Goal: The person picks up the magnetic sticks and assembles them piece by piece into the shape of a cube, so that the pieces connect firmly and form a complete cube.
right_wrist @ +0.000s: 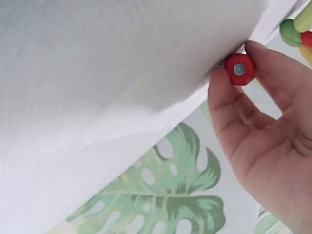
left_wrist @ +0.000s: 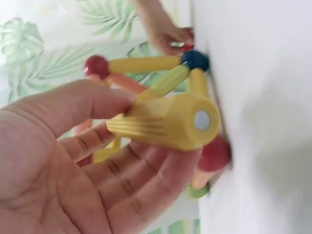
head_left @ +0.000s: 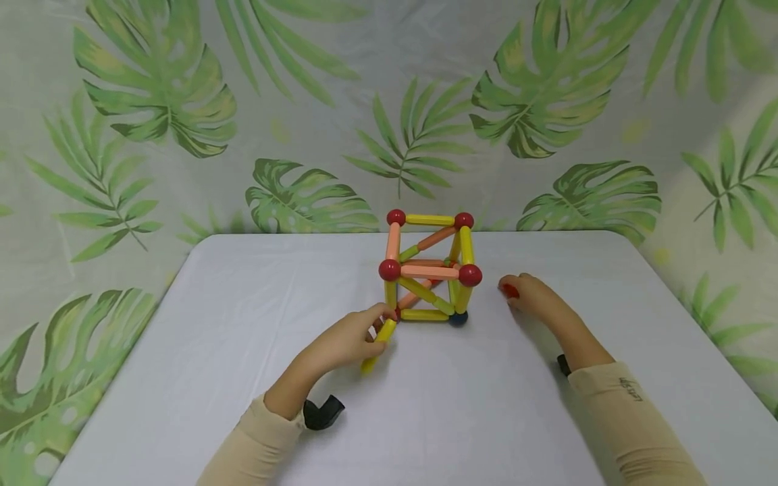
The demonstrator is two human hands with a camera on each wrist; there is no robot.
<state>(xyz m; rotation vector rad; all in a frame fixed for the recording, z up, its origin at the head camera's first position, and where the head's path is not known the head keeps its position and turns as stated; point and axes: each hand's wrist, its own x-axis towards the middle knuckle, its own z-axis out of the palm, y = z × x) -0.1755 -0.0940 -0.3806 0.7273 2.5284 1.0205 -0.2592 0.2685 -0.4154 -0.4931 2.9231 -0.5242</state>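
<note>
A cube-shaped frame of magnetic rods and balls stands in the middle of the table, with a red ball (head_left: 471, 275) at its upper front right corner and a dark blue ball (head_left: 458, 318) below that. Beside its lower front left corner, my left hand (head_left: 349, 341) pinches a yellow magnetic rod (left_wrist: 165, 122) between thumb and fingers; a round metal tip shows at the rod's near end. To the right of the frame, apart from it, my right hand (head_left: 535, 297) holds a red magnetic rod (right_wrist: 240, 69) end-on between thumb and finger, close to the tabletop.
A white cloth covers the table (head_left: 486, 418). Behind it hangs a curtain (head_left: 316, 121) printed with green leaves. Black wrist mounts (head_left: 323, 412) show below both sleeves.
</note>
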